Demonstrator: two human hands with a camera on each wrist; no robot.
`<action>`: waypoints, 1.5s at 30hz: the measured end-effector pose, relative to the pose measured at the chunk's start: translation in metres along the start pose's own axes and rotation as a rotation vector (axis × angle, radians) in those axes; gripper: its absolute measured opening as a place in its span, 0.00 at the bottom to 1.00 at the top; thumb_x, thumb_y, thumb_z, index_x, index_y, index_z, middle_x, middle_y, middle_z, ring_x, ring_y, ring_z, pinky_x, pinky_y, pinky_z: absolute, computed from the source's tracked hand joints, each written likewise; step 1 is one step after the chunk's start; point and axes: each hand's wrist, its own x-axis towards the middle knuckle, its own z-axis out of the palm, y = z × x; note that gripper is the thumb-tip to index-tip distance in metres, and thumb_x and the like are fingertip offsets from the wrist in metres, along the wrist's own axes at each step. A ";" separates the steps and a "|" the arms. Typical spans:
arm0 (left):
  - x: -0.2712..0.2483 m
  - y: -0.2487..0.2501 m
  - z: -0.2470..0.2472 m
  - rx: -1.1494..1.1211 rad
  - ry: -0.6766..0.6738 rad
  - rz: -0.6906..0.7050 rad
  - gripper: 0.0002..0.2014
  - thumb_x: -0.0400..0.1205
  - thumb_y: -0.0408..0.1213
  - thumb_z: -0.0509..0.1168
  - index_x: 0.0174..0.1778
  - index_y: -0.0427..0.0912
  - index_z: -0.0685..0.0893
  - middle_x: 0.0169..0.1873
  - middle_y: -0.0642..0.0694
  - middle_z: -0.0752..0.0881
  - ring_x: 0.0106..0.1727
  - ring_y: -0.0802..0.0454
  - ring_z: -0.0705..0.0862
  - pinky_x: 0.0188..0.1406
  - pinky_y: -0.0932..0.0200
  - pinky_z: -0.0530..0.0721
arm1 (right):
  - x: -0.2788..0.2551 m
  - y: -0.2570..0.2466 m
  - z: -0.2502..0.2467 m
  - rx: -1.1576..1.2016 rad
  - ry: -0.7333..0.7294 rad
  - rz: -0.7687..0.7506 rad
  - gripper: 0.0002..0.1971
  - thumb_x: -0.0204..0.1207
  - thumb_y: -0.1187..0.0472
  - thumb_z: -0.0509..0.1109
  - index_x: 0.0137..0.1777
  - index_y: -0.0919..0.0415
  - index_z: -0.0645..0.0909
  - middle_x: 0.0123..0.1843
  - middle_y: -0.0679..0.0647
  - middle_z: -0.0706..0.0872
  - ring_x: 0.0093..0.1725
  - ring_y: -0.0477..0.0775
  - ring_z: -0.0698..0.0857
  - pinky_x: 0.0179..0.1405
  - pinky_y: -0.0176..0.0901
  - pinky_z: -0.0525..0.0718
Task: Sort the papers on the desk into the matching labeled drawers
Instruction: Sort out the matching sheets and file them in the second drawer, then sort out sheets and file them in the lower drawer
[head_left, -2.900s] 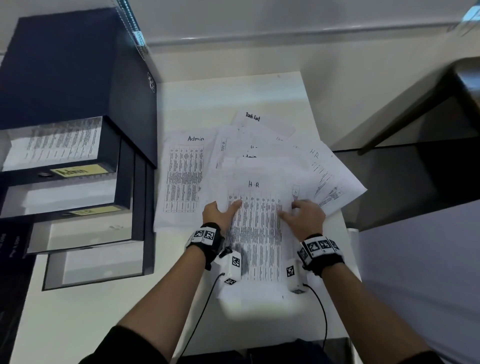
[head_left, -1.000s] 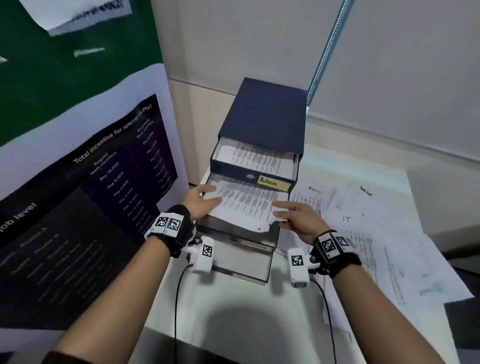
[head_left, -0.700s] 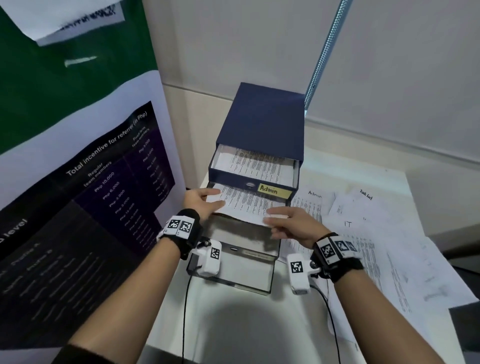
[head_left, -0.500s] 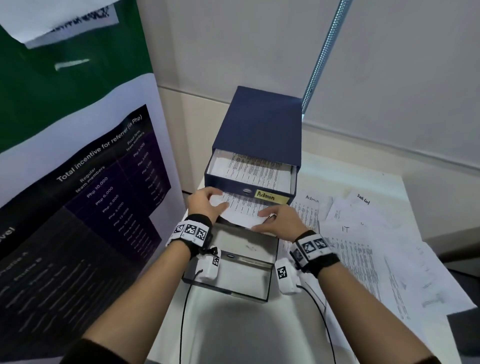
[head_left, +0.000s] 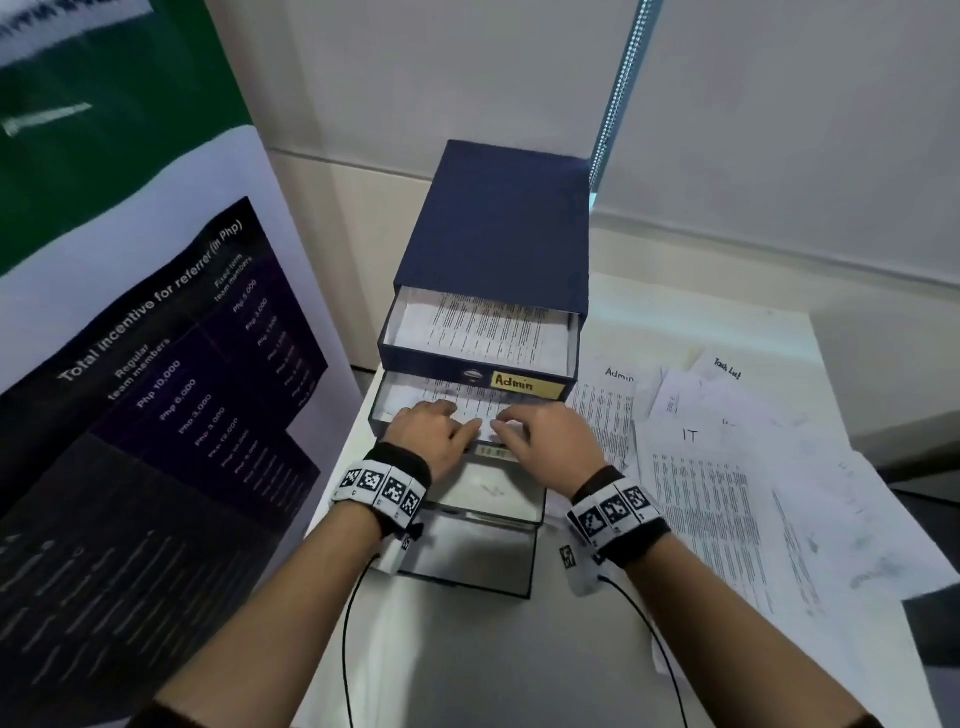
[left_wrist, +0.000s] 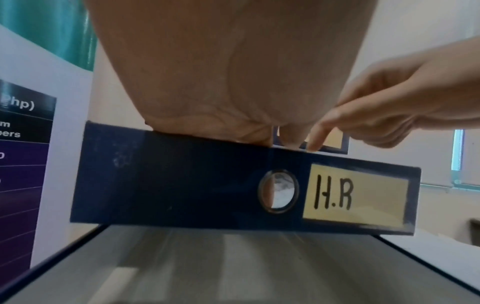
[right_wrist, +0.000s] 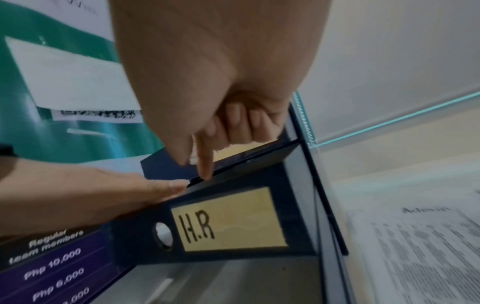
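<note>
I have my left hand (head_left: 435, 434) and right hand (head_left: 540, 434) flat, fingers extended, pressing the white printed sheet (head_left: 457, 402) down into the dark-blue cardboard drawer labelled H.R (left_wrist: 233, 189) (second from top), so it settles level.

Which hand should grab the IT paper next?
The right hand, probably. The IT paper lies on the desk just to its right, while the left hand sits farther off, over the H.R drawer.
</note>
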 end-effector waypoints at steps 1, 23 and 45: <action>0.002 0.001 -0.001 0.015 -0.009 -0.008 0.30 0.87 0.61 0.45 0.54 0.51 0.91 0.67 0.47 0.82 0.62 0.44 0.81 0.65 0.46 0.77 | -0.007 0.007 -0.004 0.072 0.052 0.015 0.17 0.84 0.43 0.61 0.52 0.50 0.89 0.35 0.42 0.88 0.33 0.43 0.82 0.35 0.38 0.79; 0.026 0.223 0.122 -0.418 -0.439 -0.009 0.13 0.81 0.39 0.70 0.62 0.46 0.86 0.52 0.47 0.88 0.53 0.50 0.87 0.59 0.55 0.85 | -0.238 0.284 0.010 0.271 0.101 1.097 0.18 0.69 0.48 0.81 0.41 0.64 0.84 0.34 0.57 0.84 0.39 0.61 0.87 0.38 0.49 0.85; 0.045 0.338 0.152 -0.789 0.117 -0.387 0.38 0.77 0.66 0.65 0.80 0.50 0.68 0.77 0.42 0.66 0.77 0.44 0.69 0.75 0.42 0.73 | -0.277 0.332 -0.062 0.939 0.118 0.855 0.08 0.76 0.54 0.76 0.48 0.59 0.89 0.45 0.58 0.93 0.49 0.62 0.91 0.52 0.62 0.89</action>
